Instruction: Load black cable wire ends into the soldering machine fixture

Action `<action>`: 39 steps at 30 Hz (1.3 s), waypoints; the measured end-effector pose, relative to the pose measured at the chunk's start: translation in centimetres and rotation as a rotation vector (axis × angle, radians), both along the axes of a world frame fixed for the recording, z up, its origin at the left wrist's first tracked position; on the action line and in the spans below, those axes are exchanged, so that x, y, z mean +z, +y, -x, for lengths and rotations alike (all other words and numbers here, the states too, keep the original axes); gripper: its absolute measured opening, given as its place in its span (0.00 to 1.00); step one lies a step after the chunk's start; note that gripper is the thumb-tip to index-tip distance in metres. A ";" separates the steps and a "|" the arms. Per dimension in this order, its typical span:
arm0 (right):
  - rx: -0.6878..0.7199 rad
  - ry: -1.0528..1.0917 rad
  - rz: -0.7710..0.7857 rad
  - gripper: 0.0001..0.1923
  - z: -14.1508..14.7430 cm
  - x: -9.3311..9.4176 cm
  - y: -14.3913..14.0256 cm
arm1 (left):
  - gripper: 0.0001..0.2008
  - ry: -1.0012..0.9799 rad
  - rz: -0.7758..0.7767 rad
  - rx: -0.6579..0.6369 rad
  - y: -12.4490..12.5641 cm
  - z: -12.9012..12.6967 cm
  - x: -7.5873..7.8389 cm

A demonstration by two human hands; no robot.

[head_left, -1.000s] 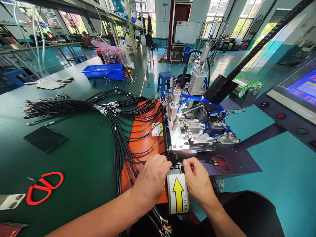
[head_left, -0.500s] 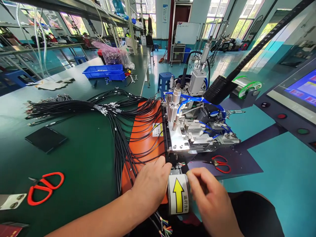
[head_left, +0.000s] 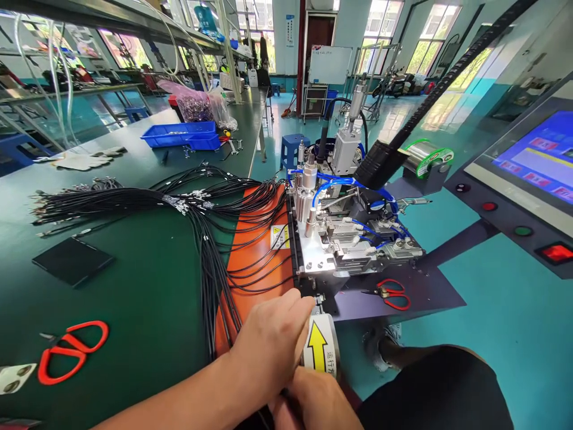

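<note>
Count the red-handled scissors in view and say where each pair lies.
2. One pair lies on the green tabletop at lower left; the other pair lies on the dark plate at right. No others show.

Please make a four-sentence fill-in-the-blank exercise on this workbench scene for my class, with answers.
The left hand and right hand partly cover a label bearing a yellow ____.
The tray on the table is ____.
The spool has ____ rims.
Black cables run across the ____ panel.
Missing words: arrow; blue; green; orange.

Black cables (head_left: 206, 280); orange plate (head_left: 250, 301); yellow arrow (head_left: 317, 346)
</note>
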State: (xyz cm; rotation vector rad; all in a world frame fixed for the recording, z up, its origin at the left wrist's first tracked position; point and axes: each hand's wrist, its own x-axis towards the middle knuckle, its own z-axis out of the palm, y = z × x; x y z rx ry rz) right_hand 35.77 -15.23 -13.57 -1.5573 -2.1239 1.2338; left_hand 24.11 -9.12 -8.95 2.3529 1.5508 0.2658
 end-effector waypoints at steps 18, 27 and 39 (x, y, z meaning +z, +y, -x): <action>-0.260 0.321 0.117 0.13 -6.3 3.2 4.4 | 0.05 -0.368 0.199 -0.187 1.6 1.3 -0.4; -0.225 0.257 0.180 0.14 -7.3 1.4 3.2 | 0.06 -0.203 0.300 -0.313 1.9 1.8 1.6; -0.037 0.338 0.329 0.15 -6.9 3.4 2.7 | 0.07 0.244 -0.231 -0.448 -1.8 1.0 2.2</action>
